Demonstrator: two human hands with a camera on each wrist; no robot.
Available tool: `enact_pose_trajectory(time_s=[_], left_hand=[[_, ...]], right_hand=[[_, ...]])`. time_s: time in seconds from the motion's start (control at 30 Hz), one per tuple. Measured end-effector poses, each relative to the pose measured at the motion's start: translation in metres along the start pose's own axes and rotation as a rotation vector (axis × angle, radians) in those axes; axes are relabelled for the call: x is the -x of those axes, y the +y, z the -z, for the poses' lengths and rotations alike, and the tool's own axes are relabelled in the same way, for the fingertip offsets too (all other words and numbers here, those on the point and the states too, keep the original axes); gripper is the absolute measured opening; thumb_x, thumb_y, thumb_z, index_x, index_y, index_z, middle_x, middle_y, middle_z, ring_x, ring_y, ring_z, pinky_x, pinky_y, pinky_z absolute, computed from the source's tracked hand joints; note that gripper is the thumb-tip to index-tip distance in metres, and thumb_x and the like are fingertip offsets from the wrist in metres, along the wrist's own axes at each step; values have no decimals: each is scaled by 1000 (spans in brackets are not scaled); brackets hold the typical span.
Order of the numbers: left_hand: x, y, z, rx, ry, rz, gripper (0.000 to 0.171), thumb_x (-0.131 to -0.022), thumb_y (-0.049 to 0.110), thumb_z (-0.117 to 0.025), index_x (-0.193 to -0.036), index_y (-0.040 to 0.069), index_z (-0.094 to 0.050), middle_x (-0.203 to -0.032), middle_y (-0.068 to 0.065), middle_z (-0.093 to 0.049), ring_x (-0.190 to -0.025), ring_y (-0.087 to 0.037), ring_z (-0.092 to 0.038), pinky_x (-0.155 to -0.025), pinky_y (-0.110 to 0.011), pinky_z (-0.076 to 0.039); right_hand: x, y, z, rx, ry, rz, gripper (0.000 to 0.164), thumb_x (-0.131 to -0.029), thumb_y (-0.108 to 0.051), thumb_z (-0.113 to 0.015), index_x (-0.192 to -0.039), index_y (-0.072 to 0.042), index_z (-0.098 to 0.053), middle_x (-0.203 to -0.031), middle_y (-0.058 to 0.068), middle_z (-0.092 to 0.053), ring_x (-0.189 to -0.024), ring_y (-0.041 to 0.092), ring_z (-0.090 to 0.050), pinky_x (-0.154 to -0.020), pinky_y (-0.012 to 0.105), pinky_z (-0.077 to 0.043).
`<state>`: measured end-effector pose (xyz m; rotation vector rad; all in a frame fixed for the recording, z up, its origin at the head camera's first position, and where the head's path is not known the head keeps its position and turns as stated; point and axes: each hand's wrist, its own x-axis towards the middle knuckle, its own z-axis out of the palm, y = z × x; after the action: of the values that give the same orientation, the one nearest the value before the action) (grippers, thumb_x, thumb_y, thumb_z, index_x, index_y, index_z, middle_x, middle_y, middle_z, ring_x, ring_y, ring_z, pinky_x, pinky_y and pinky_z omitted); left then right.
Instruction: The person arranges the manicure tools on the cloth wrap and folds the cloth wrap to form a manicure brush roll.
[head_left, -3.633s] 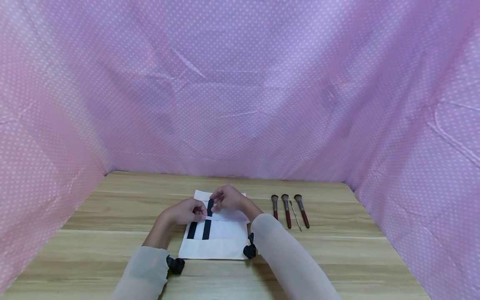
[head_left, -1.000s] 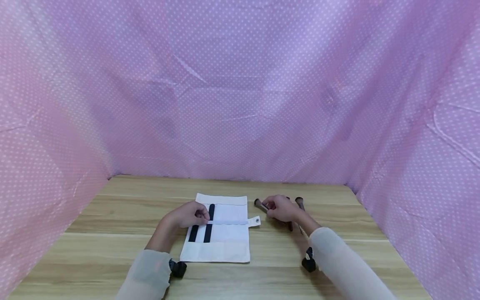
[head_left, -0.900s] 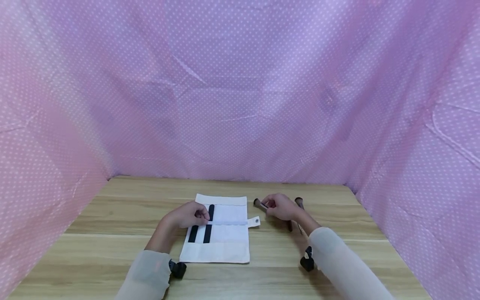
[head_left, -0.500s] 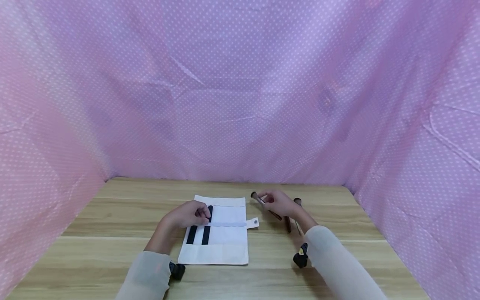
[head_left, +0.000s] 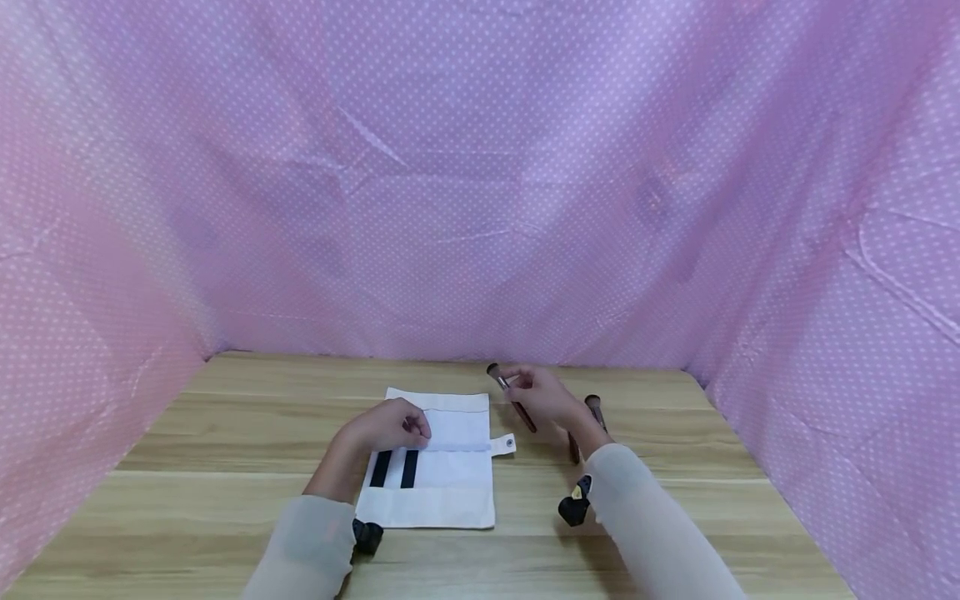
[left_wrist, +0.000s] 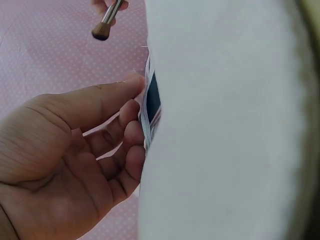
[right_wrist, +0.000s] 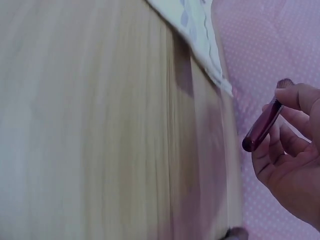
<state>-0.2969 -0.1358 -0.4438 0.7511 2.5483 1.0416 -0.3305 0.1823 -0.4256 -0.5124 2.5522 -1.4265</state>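
Observation:
A white fabric brush roll [head_left: 454, 507] lies unfolded on the table, with two black strips [head_left: 408, 469] tucked in at its left side and a snap tab [head_left: 503, 445] sticking out to the right. My left hand [head_left: 393, 423] pinches the roll's white elastic band [left_wrist: 145, 112]; in the left wrist view the band stands away from the cloth at the fingertips. Right of the roll's top corner, my right hand [head_left: 543, 393] holds a makeup brush [head_left: 522, 415] between thumb and fingers, bristles pointing up and left. The right wrist view shows its dark red handle [right_wrist: 262, 128].
Another makeup brush [head_left: 595, 407] lies on the wooden table [head_left: 675, 500] behind my right wrist. A red handle [head_left: 573, 448] shows below that hand. Pink dotted cloth [head_left: 480, 208] hangs round the back and sides.
My right hand has lifted the makeup brush and carried it left and up toward the roll. My left hand has shifted slightly right along the elastic band, covering the upper black strip.

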Motion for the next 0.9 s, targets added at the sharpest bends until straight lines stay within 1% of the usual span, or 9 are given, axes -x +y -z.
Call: enact_pose_trajectory(time_s=[0.1,0.3,0.37,0.43,0.53,0.6,0.73,0.9], left_hand=[[-1,1,-1,-9,-2,0,6,-90,4,-77,-89,10,-73,-80,4,-63,-76,-13,-56,-71,-29,-47],[0,1,-2,-13,-3,0,6,-87,4,-79,-88,8,-75,-79,4,-63,-75,-12,-55,-69,-29,-46],[0,0,-3,-16,-5,3,5,-88,5,-79,-88,8,-75,-78,4,-63,-75,-12,-55,-69,-29,-46],[1,0,-3,-23,-6,2,5,-88,5,-79,-87,9,-75,-79,4,-63,-75,-12,-54,-69,-29,-46],[2,-1,-4,-28,-12,1,8,-90,4,-76,-86,11,-75,-79,5,-63,-75,-12,-54,-69,-29,-46],[2,-1,-4,-27,-16,-2,10,-91,3,-75,-86,12,-75,-79,4,-63,-75,-13,-54,-69,-30,-46],[2,0,-5,-30,-21,6,12,-92,1,-71,-86,11,-73,-80,4,-63,-76,-14,-55,-70,-31,-46],[2,2,-4,-40,-31,16,13,-94,1,-69,-86,11,-72,-81,4,-63,-77,-14,-54,-73,-32,-46]], right_hand=[[-2,-8,-7,-40,13,-10,37,-102,-11,-61,-139,-5,-58,-111,24,-67,-82,22,-64,-72,31,-51],[-11,-22,-24,-134,64,-16,35,-101,-16,-66,-133,-4,-62,-111,21,-66,-90,21,-62,-81,42,-53],[-15,-23,-31,-170,81,-19,34,-101,-17,-67,-132,-4,-63,-110,18,-66,-92,20,-62,-82,42,-54],[-20,-23,-38,-202,100,-16,33,-101,-16,-66,-131,-3,-64,-107,15,-67,-92,18,-62,-81,39,-55],[-27,-22,-49,-276,127,-17,31,-100,-10,-66,-129,2,-63,-102,9,-67,-89,16,-63,-78,36,-57],[-31,-22,-57,-343,135,-34,29,-99,-6,-65,-127,4,-63,-100,8,-66,-87,16,-63,-77,36,-57],[-37,-21,-70,-451,144,-57,27,-98,0,-63,-124,7,-59,-102,12,-68,-86,17,-65,-79,38,-59],[-40,-26,-86,-493,160,-54,34,-97,3,-61,-130,8,-52,-108,24,-67,-84,19,-67,-80,41,-60]])
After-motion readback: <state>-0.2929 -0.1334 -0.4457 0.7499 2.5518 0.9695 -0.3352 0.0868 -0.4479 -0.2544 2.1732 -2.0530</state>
